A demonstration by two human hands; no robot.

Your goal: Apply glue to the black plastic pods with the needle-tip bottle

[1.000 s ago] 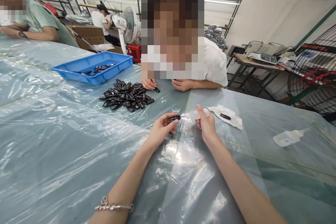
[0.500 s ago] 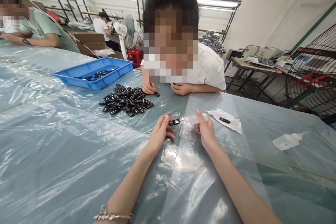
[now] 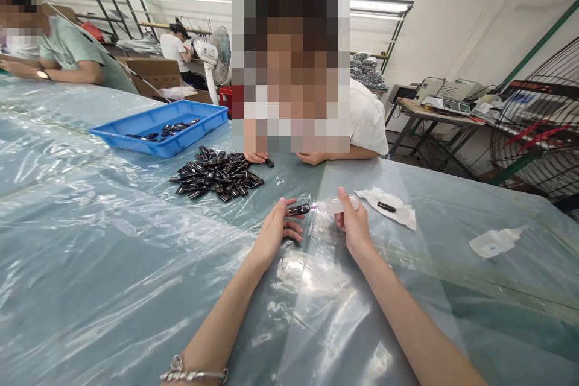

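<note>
black clip (image 3: 299,210) | left hand (image 3: 277,227) pinching | right hand (image 3: 354,224) gripping squeeze bottle (image 3: 335,205)

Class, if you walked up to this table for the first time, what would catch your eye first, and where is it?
Probably the left hand and right hand at centre, holding a small black part against a clear dropper bottle. Behind them lies a pile of black parts, with a blue tray beyond.

Blue tray (image 3: 136,123): far left part of the table, a few dark parts inside.
Pile of dark parts (image 3: 216,174): loose on the plastic sheet, just in front of the tray.
White cloth (image 3: 398,212): right of centre, one dark part on it.
Squeeze bottle (image 3: 495,242): lying near the right edge.
Fan (image 3: 218,55): beyond the far edge.
</note>
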